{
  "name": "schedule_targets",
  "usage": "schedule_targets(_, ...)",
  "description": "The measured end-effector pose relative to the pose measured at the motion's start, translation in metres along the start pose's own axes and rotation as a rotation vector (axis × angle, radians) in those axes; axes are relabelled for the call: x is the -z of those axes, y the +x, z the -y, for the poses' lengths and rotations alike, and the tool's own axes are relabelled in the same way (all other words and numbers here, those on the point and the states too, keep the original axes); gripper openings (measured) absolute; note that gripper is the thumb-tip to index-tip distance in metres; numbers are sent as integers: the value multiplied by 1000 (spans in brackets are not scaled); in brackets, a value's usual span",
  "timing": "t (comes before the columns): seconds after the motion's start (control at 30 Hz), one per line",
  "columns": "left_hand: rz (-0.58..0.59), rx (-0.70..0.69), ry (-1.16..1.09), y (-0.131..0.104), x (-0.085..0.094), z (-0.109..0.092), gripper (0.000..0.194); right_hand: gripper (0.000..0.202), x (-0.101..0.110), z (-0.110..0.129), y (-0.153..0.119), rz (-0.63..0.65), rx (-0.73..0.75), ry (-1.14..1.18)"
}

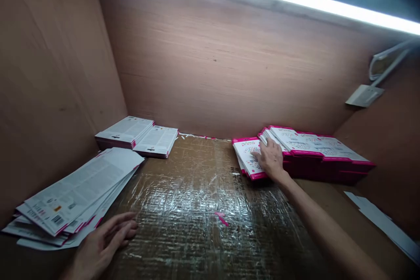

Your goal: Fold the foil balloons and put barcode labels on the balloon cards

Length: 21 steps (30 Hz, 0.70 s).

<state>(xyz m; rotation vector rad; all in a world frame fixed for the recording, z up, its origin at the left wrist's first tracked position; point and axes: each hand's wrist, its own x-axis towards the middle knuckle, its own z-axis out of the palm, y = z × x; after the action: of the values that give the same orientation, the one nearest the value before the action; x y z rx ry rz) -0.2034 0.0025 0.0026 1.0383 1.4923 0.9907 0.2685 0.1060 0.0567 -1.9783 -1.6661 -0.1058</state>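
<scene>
My right hand (271, 157) rests on a small pile of flat white packets with pink edges (247, 148), printed "prima" on the front. Its thumb and fingers are apart, lying over the pile's right side and touching the neighbouring packets. To the right, a long row of the same pink-edged packets (315, 142) lies stacked against the back wall. My left hand (106, 243) hovers low on the left with loosely bent fingers and nothing in it. Beside it, a fanned heap of white printed sleeves (82, 179) lies back side up, barcodes showing.
Two neat stacks, one of packets (126, 129) and a lower one (157, 140), lie back side up at the far left. A tape-covered cardboard surface (190, 188) carries pink scraps (222, 218). White paper strips (383, 223) lie at right. Wooden panels (213, 61) enclose the space; a white socket box (365, 95) hangs right.
</scene>
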Motion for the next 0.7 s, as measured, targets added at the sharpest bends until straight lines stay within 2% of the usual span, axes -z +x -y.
schedule_targets(0.1, 3, -34, -72, 2, 4, 12, 61, 62, -8, -7, -37, 182, 401, -163)
schedule_targets(0.17, 1, -46, -96, 3, 2, 15, 58, 68, -12, -22, -54, 242, 569, -329)
schedule_targets(0.23, 11, -48, -109, 4, 2, 17, 56, 66, -16, -39, -55, 221, 577, -445)
schedule_targets(0.3, 27, -54, -117, 4, 4, 19, 55, 63, -23, -51, -42, 201, 562, -481)
schedule_targets(0.43, 65, -86, -147, 7, 8, 29, 55, 60, -37, -61, -4, 190, 543, -474)
schedule_targets(0.53, 70, -119, -173, 9, 7, 37, 53, 58, -40, -65, 8, 220, 577, -452)
schedule_targets(0.57, 65, -130, -179, 9, 6, 40, 51, 59, -41, -64, 8, 215, 591, -442)
schedule_targets(0.63, 67, -154, -177, 8, 4, 43, 47, 67, -46, -52, 6, 125, 592, -428)
schedule_targets(0.7, 89, -175, -167, 7, 2, 45, 43, 76, -59, -17, 1, -3, 593, -382)
